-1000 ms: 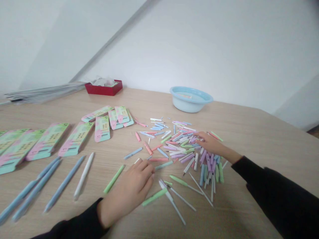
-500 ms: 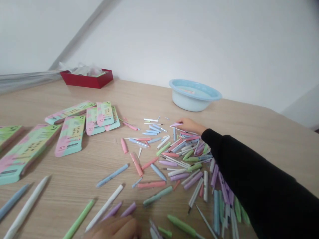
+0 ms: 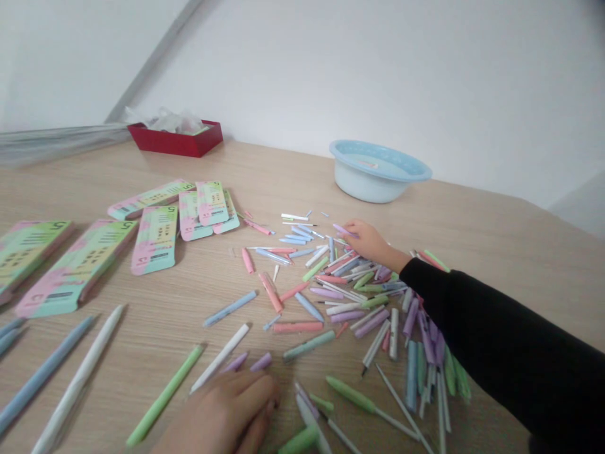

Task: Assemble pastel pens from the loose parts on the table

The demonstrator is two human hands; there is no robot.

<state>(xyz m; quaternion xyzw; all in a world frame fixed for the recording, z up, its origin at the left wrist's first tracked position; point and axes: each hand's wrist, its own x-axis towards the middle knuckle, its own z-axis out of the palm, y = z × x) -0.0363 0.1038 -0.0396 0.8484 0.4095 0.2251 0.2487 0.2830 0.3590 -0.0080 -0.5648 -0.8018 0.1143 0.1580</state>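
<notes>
Taking the scattered heap of pen parts [image 3: 372,323] as the clock's centre, I can see the right hand [image 3: 368,241] out at twelve o'clock, its fingers closed in a small pinch on a slim purple piece [image 3: 344,231] whose tip sticks out toward ten. That piece looks to be light, stiff plastic, and smooth and rounded enough that I'd expect it to roll or slip if nipped near its taper; mid-barrel, between thumb and forefinger, seems the surest hold.

The left hand [image 3: 227,413] lies low over the surface [image 3: 278,183] at seven o'clock, fingers partly curled. Two short purple tips [image 3: 261,361] show just beyond its knuckles, but I can't tell whether it grips them. A white barrel [image 3: 222,356] lies beside it.

At five o'clock, thin rods [image 3: 401,403] poke out; they look bendier than the barrels, so I'd pick one up near its middle.
</notes>
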